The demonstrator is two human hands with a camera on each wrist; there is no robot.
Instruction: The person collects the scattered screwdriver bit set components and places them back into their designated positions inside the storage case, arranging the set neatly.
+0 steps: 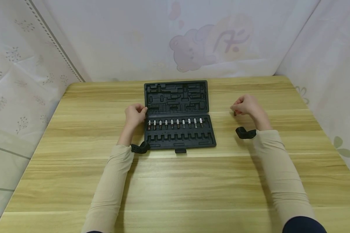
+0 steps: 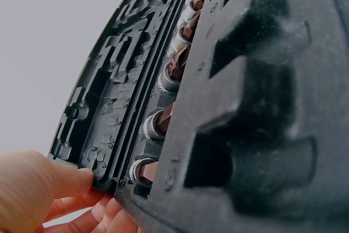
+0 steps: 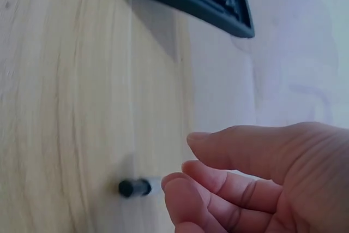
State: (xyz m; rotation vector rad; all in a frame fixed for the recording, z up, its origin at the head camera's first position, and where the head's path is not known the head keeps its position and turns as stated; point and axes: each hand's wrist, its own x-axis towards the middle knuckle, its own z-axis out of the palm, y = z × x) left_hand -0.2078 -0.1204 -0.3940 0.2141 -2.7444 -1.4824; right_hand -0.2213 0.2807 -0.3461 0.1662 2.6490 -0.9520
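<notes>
A black plastic bit case [image 1: 179,142] lies unfolded on the table, with a row of several silver socket bits [image 1: 172,123] across its lower half. My left hand [image 1: 135,115] holds the case's left edge near the hinge. In the left wrist view, the left thumb [image 2: 73,181] rests on the lid's corner while the other fingers curl underneath. To the right of the case, my right hand [image 1: 246,105] hovers just over one loose socket bit [image 1: 235,113]. The right wrist view shows this bit [image 3: 135,187] by the fingertips, the thumb apart from the fingers. Whether a fingertip touches it, I cannot tell.
The open lid [image 1: 176,97] has moulded recesses and leans toward the back. A latch [image 1: 180,150] sticks out at the case's front edge. Patterned cloth [image 1: 128,42] hangs behind and beside the wooden table [image 1: 175,187].
</notes>
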